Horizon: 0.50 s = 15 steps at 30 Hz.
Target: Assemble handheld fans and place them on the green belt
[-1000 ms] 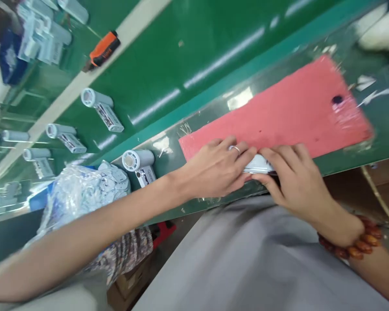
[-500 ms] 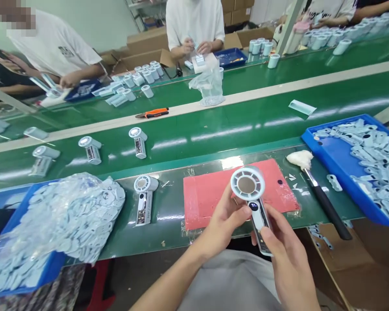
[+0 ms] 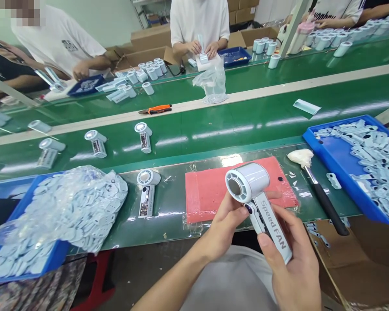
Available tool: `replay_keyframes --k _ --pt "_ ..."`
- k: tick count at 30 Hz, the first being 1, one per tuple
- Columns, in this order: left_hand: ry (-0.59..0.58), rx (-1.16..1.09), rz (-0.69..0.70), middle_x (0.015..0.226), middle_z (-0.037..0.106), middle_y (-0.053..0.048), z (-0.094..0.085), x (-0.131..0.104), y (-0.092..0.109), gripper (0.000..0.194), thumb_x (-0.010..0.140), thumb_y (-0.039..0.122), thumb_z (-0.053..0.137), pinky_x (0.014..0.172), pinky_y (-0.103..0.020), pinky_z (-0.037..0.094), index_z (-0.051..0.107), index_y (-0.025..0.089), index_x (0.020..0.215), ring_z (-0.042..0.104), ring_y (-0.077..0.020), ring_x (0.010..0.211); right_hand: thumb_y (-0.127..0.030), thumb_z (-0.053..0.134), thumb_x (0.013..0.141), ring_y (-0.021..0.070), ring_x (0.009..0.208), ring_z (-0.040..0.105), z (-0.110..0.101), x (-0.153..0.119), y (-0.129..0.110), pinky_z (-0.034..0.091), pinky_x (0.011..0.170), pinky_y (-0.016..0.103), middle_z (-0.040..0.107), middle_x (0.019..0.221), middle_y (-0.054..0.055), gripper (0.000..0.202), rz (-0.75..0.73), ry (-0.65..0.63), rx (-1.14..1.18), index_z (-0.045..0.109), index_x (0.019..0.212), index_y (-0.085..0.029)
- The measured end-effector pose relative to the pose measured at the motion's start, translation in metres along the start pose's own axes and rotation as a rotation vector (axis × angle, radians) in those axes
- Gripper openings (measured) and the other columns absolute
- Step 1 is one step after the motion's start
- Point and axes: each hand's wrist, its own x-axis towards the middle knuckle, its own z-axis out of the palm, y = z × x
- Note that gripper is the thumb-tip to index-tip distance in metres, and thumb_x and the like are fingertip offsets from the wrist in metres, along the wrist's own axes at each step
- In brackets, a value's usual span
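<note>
A light blue handheld fan (image 3: 251, 181) is held above the near edge of a red mat (image 3: 201, 194), its round head up and "Speed FAN" lettering showing along the handle. My left hand (image 3: 225, 224) grips it just below the head, thumb at the dark round spot on the handle. Around the lower handle, my right hand (image 3: 291, 255) is wrapped, thumb on the front side. Left of the mat, another fan (image 3: 147, 194) lies on the bench with its inner parts exposed.
Several fans (image 3: 97, 144) lie on the green belt. A bag of small parts (image 3: 81, 207) is at left, a blue tray (image 3: 339, 162) at right, beside a black-handled tool (image 3: 327, 207). Orange pliers (image 3: 158, 109) lie beyond. People work across the belt.
The fan in my hands has turned, so the side of its head and the lettering on its handle now show. The view has shifted slightly.
</note>
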Motion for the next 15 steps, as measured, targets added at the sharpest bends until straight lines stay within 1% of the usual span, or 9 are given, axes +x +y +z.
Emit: replay_keyframes --k 2,4,6,7,8,9,11,13,15 --pt "0.031 0.003 -0.009 0.137 0.069 -0.020 -0.003 0.001 -0.005 0.076 0.094 0.058 0.067 0.094 -0.049 0.061 0.037 0.023 0.155 0.072 -0.0333 0.115 -0.039 0.067 0.102 0.0259 0.103 0.075 0.000 -0.001 0.005 0.064 0.075 0.032 0.073 0.125 0.009 0.043 0.033 -0.031 0.042 0.062 0.143 -0.028" --pt "0.089 0.026 -0.024 0.136 0.067 -0.018 -0.007 0.004 -0.011 0.089 0.089 0.055 0.075 0.095 -0.047 0.061 0.028 0.024 0.158 0.071 -0.0302 0.114 -0.039 0.063 0.104 0.0271 0.110 0.075 -0.006 0.001 0.019 0.064 0.083 0.035 0.073 0.128 0.009 0.037 0.051 -0.137 0.049 0.066 0.139 -0.029" --pt "0.181 0.101 -0.043 0.134 0.064 -0.014 -0.011 0.009 -0.020 0.092 0.088 0.047 0.078 0.094 -0.045 0.061 0.023 0.026 0.159 0.070 -0.0244 0.108 -0.042 0.047 0.110 0.0261 0.105 0.075 -0.020 0.009 0.044 0.063 0.084 0.037 0.076 0.118 0.008 0.034 0.066 -0.209 -0.086 0.073 0.128 -0.028" --pt "0.232 0.167 -0.065 0.131 0.064 -0.011 -0.012 0.012 -0.024 0.089 0.089 0.043 0.078 0.093 -0.043 0.061 0.024 0.027 0.158 0.069 -0.0216 0.104 -0.045 0.037 0.113 0.0267 0.101 0.075 -0.030 0.016 0.060 0.063 0.084 0.040 0.077 0.111 0.009 0.043 0.082 -0.212 -0.199 0.075 0.121 -0.026" --pt "0.287 0.244 -0.092 0.128 0.064 -0.009 -0.015 0.016 -0.028 0.084 0.089 0.039 0.077 0.092 -0.042 0.061 0.027 0.028 0.156 0.068 -0.0192 0.098 -0.048 0.027 0.113 0.0269 0.094 0.073 -0.041 0.024 0.078 0.062 0.083 0.042 0.076 0.104 0.009 0.053 0.110 -0.116 -0.364 0.075 0.115 -0.026" --pt "0.341 0.319 -0.120 0.124 0.064 -0.007 -0.017 0.020 -0.031 0.079 0.089 0.037 0.077 0.090 -0.041 0.061 0.032 0.029 0.154 0.067 -0.0176 0.093 -0.053 0.027 0.111 0.0310 0.096 0.071 -0.053 0.033 0.096 0.059 0.087 0.050 0.075 0.107 0.013 0.055 0.146 -0.017 -0.483 0.072 0.118 -0.022" --pt "0.446 0.449 -0.160 0.123 0.063 -0.006 -0.022 0.026 -0.036 0.073 0.088 0.034 0.079 0.089 -0.041 0.061 0.038 0.028 0.148 0.066 -0.0171 0.091 -0.066 0.043 0.102 0.0460 0.116 0.061 -0.073 0.053 0.129 0.046 0.101 0.070 0.067 0.120 0.027 0.064 0.197 0.103 -0.667 0.067 0.124 -0.011" --pt "0.512 0.576 -0.166 0.130 0.061 -0.008 -0.028 0.029 -0.038 0.072 0.084 0.033 0.084 0.097 -0.045 0.059 0.043 0.026 0.143 0.066 -0.0217 0.104 -0.066 0.045 0.097 0.0514 0.120 0.057 -0.087 0.069 0.152 0.042 0.102 0.072 0.064 0.119 0.032 0.069 0.254 0.071 -0.772 0.065 0.124 -0.006" --pt "0.521 0.726 -0.172 0.136 0.059 -0.010 -0.035 0.026 -0.038 0.071 0.079 0.033 0.090 0.108 -0.052 0.054 0.051 0.025 0.137 0.059 -0.0301 0.125 -0.060 0.043 0.097 0.0482 0.111 0.062 -0.095 0.078 0.163 0.048 0.095 0.065 0.066 0.113 0.029 0.063 0.315 0.000 -0.832 0.065 0.123 -0.007"
